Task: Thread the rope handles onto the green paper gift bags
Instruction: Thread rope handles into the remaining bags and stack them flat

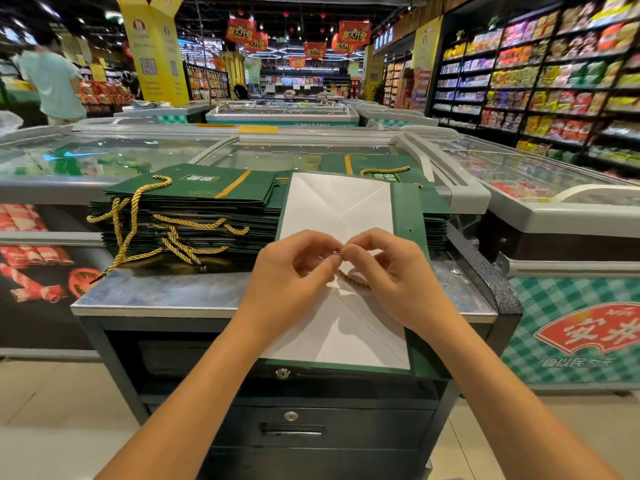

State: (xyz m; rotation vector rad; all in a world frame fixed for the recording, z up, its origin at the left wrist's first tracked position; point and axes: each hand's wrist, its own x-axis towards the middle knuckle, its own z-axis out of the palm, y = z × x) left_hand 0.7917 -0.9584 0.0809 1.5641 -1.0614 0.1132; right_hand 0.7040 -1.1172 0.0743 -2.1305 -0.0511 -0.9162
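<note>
A flattened green paper gift bag (407,216) lies on the counter in front of me, its white inside face up. Above its middle my left hand (294,275) and my right hand (388,268) meet fingertip to fingertip. Both pinch the dark tip of a gold rope handle (353,280), whose short visible length runs down between the hands. To the left stands a stack of green bags (194,209) with gold rope handles hanging out of its side. Another green bag with a gold handle (381,166) lies behind, on the freezer lid.
The bags rest on a metal-topped counter (156,294) with locked drawers below. Glass-lidded freezer chests (104,154) stand behind and to the right. Shelves of packaged goods (554,74) line the right aisle. A person in a light shirt (52,81) stands far left.
</note>
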